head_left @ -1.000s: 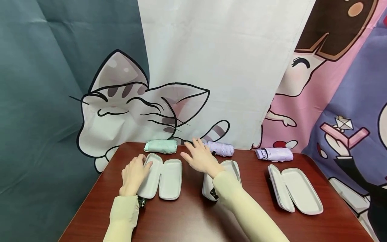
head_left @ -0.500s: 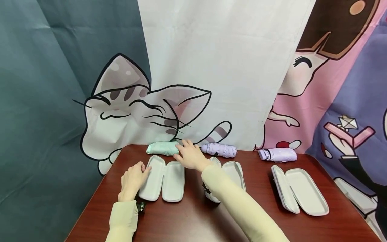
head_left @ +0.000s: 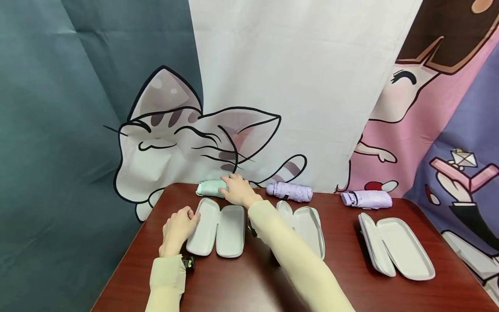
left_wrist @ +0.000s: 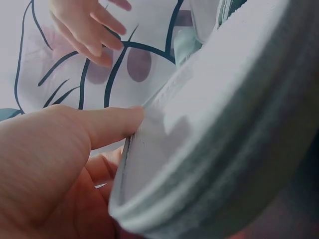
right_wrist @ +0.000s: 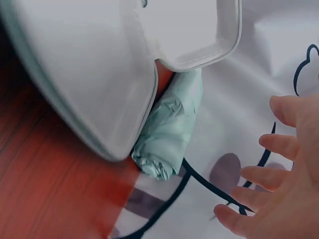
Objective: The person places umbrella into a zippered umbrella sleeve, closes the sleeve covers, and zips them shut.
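My left hand [head_left: 177, 229] pinches the left rim of an unfolded pale zip case [head_left: 230, 234], whose two shallow halves lie spread on the table. In the left wrist view the thumb [left_wrist: 117, 122] presses the inner edge of the case, with fingers curled behind it. A rolled mint-green folding umbrella [head_left: 208, 188] lies just behind this case. Over the umbrella's right end reaches my right hand [head_left: 239, 190], partly covering it in the head view. The right wrist view shows those fingers spread and holding nothing, apart from the umbrella [right_wrist: 172, 124].
A second unfolded case [head_left: 309, 227] sits mid-table, partly hidden by the right sleeve. Further right lies a third unfolded case [head_left: 405, 249]. Two rolled lilac umbrellas, one central [head_left: 290, 191] and one on the right [head_left: 368, 199], lie along the back edge before a printed cloth [head_left: 312, 86].
My right hand has moved left, from beside the central lilac umbrella to over the mint one. My left hand stays at the left case's rim. The head view has shifted slightly.
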`<state>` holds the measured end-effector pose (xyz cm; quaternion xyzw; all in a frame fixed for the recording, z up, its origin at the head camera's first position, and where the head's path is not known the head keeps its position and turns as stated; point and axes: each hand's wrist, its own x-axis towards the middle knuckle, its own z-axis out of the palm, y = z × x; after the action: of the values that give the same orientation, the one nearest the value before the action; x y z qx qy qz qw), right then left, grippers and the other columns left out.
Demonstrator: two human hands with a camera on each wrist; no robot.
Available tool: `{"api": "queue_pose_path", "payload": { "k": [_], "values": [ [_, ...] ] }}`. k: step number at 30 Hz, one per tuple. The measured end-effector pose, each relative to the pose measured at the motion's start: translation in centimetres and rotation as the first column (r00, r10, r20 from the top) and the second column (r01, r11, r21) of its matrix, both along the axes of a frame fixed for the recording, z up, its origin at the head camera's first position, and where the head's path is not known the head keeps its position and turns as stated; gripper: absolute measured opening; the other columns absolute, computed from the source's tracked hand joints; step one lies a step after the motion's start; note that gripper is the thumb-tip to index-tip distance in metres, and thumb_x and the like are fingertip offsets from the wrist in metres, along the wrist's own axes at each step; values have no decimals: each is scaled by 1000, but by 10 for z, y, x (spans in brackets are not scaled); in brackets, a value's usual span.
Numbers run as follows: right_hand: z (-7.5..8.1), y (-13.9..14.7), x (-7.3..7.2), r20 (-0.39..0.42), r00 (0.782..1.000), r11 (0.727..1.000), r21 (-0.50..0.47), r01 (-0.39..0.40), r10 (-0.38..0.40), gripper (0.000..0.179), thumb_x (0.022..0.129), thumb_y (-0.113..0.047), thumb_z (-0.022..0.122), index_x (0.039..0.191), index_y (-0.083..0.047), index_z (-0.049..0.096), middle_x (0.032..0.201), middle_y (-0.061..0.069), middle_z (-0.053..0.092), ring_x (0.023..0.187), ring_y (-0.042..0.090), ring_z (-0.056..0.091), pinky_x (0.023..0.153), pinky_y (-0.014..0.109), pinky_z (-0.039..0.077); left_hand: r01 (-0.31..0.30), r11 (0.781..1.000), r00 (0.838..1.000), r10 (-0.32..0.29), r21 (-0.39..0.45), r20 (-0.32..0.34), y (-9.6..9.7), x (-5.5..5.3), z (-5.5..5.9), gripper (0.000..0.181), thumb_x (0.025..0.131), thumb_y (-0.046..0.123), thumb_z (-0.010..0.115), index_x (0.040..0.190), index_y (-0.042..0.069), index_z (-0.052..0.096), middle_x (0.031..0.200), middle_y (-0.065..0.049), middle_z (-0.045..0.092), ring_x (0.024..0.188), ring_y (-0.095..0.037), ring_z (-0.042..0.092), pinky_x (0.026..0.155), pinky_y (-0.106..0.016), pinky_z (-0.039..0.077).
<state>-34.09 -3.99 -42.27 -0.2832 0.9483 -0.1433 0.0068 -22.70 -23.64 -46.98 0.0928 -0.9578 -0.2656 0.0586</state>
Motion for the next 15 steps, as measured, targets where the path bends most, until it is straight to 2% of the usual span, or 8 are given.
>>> {"api": "queue_pose_path", "payload": {
  "k": [8,15],
  "values": [
    [-10,-15,-14,6,1000,1000,-7,-2,2,51,101,-39,50,147,-18,44,151,14,39,139,31,34,106,52,34,-1,1000,1000,1,7,-1,3,1,-2,31,95,39,59,78,14,51,65,-6,51,60,-25,52,54,-39,35],
    [-20,-25,-26,11,1000,999,39,-21,21,50,102,-40,47,147,-17,45,152,8,40,140,26,33,106,49,34,5,1000,1000,-5,19,2,1,2,0,31,94,38,59,78,14,51,65,-6,50,61,-25,52,54,-38,35]
  ]
}}
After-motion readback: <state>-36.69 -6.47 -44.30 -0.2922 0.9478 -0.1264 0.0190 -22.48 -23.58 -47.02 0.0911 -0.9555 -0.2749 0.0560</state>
